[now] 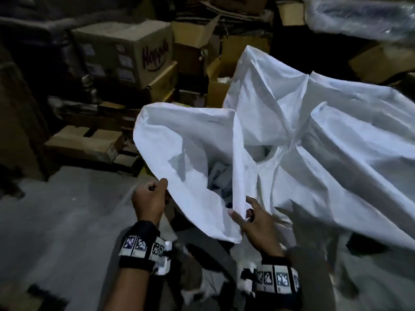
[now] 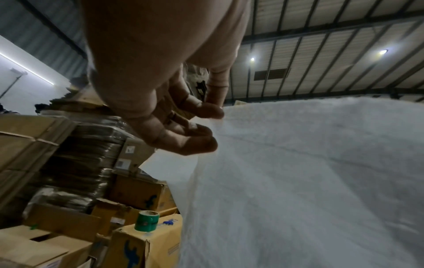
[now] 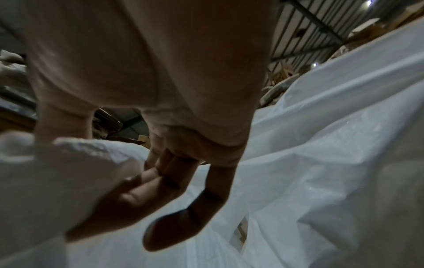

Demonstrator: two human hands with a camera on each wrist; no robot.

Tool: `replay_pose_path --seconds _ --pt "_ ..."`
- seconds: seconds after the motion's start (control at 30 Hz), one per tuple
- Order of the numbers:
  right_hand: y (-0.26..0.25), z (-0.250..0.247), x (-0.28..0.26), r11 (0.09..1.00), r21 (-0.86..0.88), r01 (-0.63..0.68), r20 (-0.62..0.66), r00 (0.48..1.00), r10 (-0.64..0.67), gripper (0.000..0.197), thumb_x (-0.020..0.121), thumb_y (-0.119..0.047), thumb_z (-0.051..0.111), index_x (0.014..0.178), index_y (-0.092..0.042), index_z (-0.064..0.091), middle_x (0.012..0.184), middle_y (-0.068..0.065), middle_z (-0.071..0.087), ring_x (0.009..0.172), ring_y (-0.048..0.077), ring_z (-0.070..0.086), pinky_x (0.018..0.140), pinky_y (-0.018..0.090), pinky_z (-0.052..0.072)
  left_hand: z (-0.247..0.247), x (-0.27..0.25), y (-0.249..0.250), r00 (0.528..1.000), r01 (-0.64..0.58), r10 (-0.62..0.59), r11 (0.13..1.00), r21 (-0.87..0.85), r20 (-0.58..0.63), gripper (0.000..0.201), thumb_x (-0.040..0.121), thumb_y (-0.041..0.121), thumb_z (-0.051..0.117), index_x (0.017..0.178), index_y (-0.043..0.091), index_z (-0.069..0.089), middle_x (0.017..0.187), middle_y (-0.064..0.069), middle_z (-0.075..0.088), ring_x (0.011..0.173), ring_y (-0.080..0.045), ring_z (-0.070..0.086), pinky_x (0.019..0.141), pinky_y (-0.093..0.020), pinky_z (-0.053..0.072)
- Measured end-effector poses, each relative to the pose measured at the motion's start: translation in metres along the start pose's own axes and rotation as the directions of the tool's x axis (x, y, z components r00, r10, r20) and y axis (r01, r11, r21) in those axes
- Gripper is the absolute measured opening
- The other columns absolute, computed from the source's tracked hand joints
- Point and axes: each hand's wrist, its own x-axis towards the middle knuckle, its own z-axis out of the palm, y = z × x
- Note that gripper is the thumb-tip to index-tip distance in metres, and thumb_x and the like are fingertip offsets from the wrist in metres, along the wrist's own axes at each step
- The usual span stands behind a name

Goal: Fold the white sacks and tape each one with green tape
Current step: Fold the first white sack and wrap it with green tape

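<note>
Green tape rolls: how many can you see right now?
1. The green tape roll stands on a cardboard box in the left wrist view, left of the white sack. Others may be hidden.

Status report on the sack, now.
Left hand and right hand both pinch white sack edge. Sack unfolded, untaped. Green tape on a box.

I see a big white sack (image 1: 292, 131) spread out crumpled and unfolded, its near edge lifted off the floor, creases running across it. A green tape (image 2: 146, 221) roll stands on a cardboard box, just left of it.
</note>
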Motion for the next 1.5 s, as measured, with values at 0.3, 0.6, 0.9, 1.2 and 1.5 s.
replay_pose_path --seconds 0.3,0.6,0.9,1.2,1.5 --pt "-0.057 -0.041 0.011 0.994 -0.098 0.040 -0.122 0.991 -0.052 0.073 0.086 -0.044 0.075 0.146 -0.016 0.043 0.138 0.011 0.055 0.123 0.024 0.056 0.097 0.032 0.044 -0.057 -0.053 0.006 0.997 0.041 -0.042 0.999 0.018 0.064 0.031 0.076 0.025 0.067 0.068 -0.005 0.067 0.064 -0.017 0.070 0.055 -0.033 0.067 0.058 -0.050 0.059" --pt "-0.094 -0.077 0.126 0.985 -0.169 0.015 -0.214 0.976 -0.052 0.088 0.074 -0.060 0.076 0.145 -0.020 0.041 0.145 0.023 0.042 0.134 0.034 0.046 0.111 0.048 0.039 -0.076 -0.038 -0.004 0.995 0.095 -0.095 0.995 0.019 -0.004 0.025 0.075 0.025 0.067 0.058 0.008 0.070 0.063 -0.010 0.071 0.056 -0.027 0.063 0.057 -0.041 0.058" --pt "-0.108 -0.093 0.200 0.937 0.304 -0.175 -0.168 0.958 0.233 0.095 0.072 -0.057 0.079 0.148 -0.018 0.037 0.145 0.007 0.048 0.115 0.026 0.059 0.072 0.040 0.056 -0.088 -0.018 -0.021 0.996 0.084 -0.087 0.993 0.078 0.034 0.025 0.078 0.012 0.067 0.055 0.004 0.067 0.055 -0.016 0.066 0.054 -0.026 0.065 0.059 -0.044 0.057" --pt "-0.104 -0.077 0.186 0.922 0.327 -0.205 0.029 0.978 0.207 0.013 0.084 -0.007 0.068 0.093 -0.012 0.061 0.081 0.006 0.057 0.061 0.019 0.056 0.054 0.024 0.046 -0.082 0.003 -0.027 0.987 0.083 -0.097 0.991 0.108 0.126 0.030 0.068 0.030 0.087 0.083 0.013 0.067 0.081 -0.021 0.071 0.064 -0.027 0.067 0.065 -0.044 0.058" --pt "-0.128 -0.065 0.160 0.946 0.322 -0.044 0.093 0.996 0.015 0.020 0.093 -0.022 0.065 0.112 -0.028 0.062 0.108 0.001 0.067 0.095 0.026 0.065 0.071 0.042 0.060 -0.032 0.048 0.001 0.959 0.101 -0.192 0.919 0.380 0.209 0.027 0.088 0.027 0.075 0.086 0.000 0.072 0.079 -0.019 0.072 0.051 -0.028 0.063 0.044 -0.032 0.051"
